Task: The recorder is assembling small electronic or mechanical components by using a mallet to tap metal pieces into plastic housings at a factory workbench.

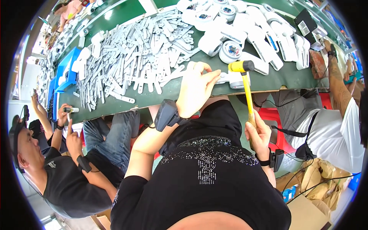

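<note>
My right hand [259,132] is wrapped round the handle of a mallet [247,92] with a yellow and black head. The mallet's head is raised just over a white plastic housing [238,82] at the table's near edge. My left hand [196,87] pinches a small white plastic part [223,78] that reaches toward this housing; whether the two are joined I cannot tell. Part of the housing is hidden behind the mallet. Beyond my left hand spreads a heap of flat white plastic strips [138,50].
White camera-like housings [232,50] with round ends are piled at the back right. A blue bin [68,73] stands on the green table [147,99] at left. Co-workers sit on both sides; the left one's hand [63,115] holds a small white part. A black box [308,25] lies far right.
</note>
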`<state>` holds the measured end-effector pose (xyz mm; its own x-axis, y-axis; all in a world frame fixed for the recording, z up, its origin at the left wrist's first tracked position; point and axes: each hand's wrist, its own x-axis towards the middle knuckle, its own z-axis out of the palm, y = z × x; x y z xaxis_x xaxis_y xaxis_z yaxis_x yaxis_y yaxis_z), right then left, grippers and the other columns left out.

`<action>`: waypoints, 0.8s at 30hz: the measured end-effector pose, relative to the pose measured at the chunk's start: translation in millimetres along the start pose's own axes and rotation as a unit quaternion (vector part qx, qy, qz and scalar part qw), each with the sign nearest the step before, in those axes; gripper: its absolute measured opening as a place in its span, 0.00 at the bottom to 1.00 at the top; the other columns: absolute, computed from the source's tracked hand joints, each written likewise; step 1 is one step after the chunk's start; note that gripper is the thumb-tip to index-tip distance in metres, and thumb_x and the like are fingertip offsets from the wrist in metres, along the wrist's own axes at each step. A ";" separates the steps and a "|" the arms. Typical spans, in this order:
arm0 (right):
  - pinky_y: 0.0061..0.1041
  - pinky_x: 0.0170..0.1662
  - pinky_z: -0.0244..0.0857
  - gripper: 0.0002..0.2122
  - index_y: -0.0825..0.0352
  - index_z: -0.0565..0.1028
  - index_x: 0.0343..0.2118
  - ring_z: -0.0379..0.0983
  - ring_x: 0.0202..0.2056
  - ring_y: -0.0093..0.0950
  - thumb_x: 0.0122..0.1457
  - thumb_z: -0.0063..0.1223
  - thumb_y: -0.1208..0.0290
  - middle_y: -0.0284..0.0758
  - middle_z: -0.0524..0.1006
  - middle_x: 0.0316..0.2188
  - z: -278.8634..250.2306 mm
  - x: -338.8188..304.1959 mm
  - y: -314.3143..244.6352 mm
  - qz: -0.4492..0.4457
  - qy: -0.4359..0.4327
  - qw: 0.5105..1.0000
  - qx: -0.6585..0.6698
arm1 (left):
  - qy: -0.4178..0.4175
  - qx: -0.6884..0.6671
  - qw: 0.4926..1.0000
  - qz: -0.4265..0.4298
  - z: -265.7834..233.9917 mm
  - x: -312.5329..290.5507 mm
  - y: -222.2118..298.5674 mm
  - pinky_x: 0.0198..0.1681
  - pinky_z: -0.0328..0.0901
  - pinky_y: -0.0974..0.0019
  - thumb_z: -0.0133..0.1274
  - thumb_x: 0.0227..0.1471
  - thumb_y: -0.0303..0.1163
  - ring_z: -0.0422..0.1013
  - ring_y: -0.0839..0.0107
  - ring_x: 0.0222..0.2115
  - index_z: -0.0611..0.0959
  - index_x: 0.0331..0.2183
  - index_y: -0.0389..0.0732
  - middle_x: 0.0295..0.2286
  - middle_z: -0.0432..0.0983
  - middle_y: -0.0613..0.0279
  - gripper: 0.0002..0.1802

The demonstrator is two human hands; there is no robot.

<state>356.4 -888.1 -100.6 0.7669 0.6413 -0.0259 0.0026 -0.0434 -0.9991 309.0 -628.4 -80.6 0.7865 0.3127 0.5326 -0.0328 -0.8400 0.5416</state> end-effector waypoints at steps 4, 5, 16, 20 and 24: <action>0.17 0.33 0.66 0.21 0.74 0.67 0.55 0.71 0.27 0.19 0.58 0.52 0.82 0.35 0.77 0.30 -8.8 2.2 -0.2 -0.014 -0.027 0.990 -0.141 | 0.005 0.022 0.999 0.023 -0.2 2.2 -3.9 0.31 0.63 0.67 0.59 0.48 0.28 0.67 0.68 0.29 0.86 0.37 0.44 0.30 0.72 0.61 0.11; 0.17 0.33 0.66 0.21 0.74 0.67 0.55 0.71 0.27 0.19 0.58 0.52 0.82 0.35 0.77 0.30 -8.0 3.5 -5.7 -0.014 -0.026 0.989 -0.142 | 0.005 0.021 0.999 0.024 -1.0 3.4 -5.2 0.31 0.63 0.67 0.59 0.48 0.28 0.67 0.68 0.29 0.86 0.37 0.44 0.30 0.72 0.61 0.11; 0.20 0.41 0.65 0.21 0.71 0.68 0.55 0.75 0.34 0.30 0.58 0.52 0.79 0.45 0.77 0.35 -12.4 13.8 -46.1 -0.165 -0.004 0.948 -0.273 | -0.025 -0.122 0.985 -0.119 2.5 7.4 -11.9 0.37 0.64 0.67 0.62 0.44 0.28 0.68 0.68 0.31 0.83 0.29 0.39 0.27 0.75 0.62 0.06; 0.22 0.42 0.66 0.21 0.72 0.67 0.55 0.76 0.36 0.31 0.57 0.52 0.81 0.46 0.77 0.38 -14.8 16.0 -42.4 -0.066 -0.056 0.959 -0.270 | -0.010 -0.140 0.982 -0.129 6.7 6.6 -12.0 0.36 0.64 0.62 0.63 0.41 0.30 0.68 0.62 0.32 0.84 0.27 0.42 0.26 0.74 0.61 0.06; 0.23 0.42 0.66 0.20 0.73 0.67 0.55 0.76 0.37 0.34 0.58 0.51 0.80 0.47 0.77 0.38 -12.4 11.8 -58.5 -0.121 -0.023 0.953 -0.275 | -0.014 -0.108 0.987 -0.120 6.7 3.5 -13.3 0.37 0.64 0.65 0.62 0.44 0.28 0.69 0.67 0.32 0.83 0.30 0.39 0.27 0.74 0.61 0.07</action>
<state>373.2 -887.5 -42.0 0.6723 0.7156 0.1896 0.5221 -0.2768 -0.8067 316.3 -619.1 -90.3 0.8038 0.4768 0.3557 0.0278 -0.6275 0.7781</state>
